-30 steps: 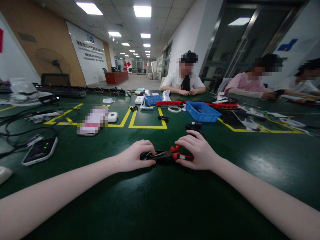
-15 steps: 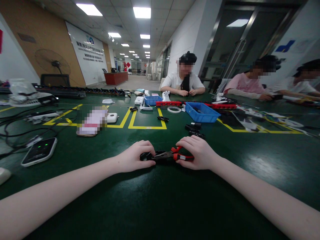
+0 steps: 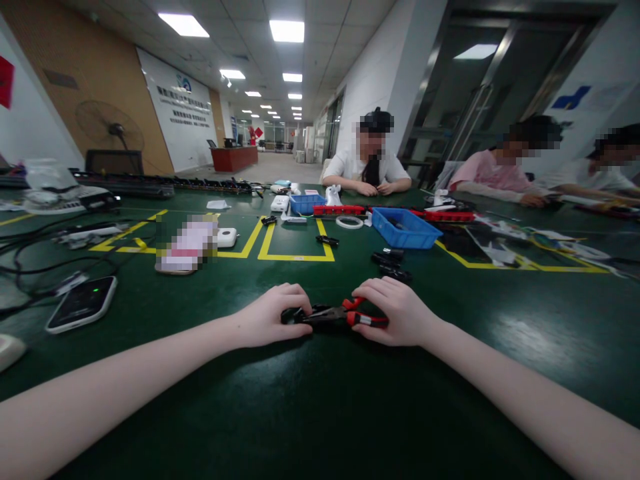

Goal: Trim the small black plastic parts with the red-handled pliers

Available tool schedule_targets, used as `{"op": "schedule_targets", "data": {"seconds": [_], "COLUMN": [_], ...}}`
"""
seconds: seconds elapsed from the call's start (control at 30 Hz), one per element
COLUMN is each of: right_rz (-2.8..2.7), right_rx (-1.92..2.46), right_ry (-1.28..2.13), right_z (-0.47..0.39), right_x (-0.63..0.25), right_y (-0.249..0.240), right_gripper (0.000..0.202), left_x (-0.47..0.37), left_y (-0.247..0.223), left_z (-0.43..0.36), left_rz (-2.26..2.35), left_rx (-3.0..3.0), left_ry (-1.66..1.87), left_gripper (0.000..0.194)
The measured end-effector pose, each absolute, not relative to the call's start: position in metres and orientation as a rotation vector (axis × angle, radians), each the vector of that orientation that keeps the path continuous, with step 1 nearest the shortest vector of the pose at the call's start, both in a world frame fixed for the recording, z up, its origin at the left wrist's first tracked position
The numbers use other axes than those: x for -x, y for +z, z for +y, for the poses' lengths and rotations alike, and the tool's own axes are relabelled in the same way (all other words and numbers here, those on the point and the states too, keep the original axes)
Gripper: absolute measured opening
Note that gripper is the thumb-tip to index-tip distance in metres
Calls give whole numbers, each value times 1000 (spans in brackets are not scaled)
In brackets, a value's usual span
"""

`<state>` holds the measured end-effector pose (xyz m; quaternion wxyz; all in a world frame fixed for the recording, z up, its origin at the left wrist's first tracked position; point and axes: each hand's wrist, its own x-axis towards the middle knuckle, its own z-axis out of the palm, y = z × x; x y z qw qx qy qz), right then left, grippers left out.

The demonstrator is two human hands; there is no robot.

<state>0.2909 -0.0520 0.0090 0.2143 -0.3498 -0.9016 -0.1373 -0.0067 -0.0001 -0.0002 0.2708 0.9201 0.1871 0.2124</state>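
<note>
My right hand (image 3: 397, 310) grips the red-handled pliers (image 3: 353, 315), its fingers around the two handles. The dark jaws of the pliers point left and lie against a small black part (image 3: 292, 316). My left hand (image 3: 280, 313) is closed on that black part, with thumb below and fingers above. Its exact kind I cannot make out, and the jaw tips are partly hidden beside my left fingers. Both hands are low over the green table. Just beyond my right hand lie several black cylindrical pieces (image 3: 395, 273).
A blue bin (image 3: 405, 230) and a smaller blue bin (image 3: 307, 204) stand farther back near a white ring (image 3: 349, 222). Yellow tape (image 3: 295, 258) marks the green table (image 3: 320, 413). A phone (image 3: 83, 305) and cables lie left. A person (image 3: 367, 163) sits opposite; others sit right.
The view has shifted slightly, so the scene sits a little lower. Both hands keep their holds, and the pliers' handles look about as far apart as before.
</note>
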Motion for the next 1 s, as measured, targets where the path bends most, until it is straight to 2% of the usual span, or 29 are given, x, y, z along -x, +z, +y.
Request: {"op": "schedule_targets", "data": {"seconds": [0.47,1.0], "right_rz": [-2510,-2470], "right_rx": [963,896], "right_ry": [-364,-497], "right_z": [-52,-51], "right_x": [-291,-295], "right_y": [11,14], "right_gripper": [39,42], "left_x": [7,7], "left_y": [1,3], "left_z": [0,-1], "left_rz": [523,518], "left_rx": [-2476,-2480], "left_ry": [544,543], "left_gripper": [15,13]}}
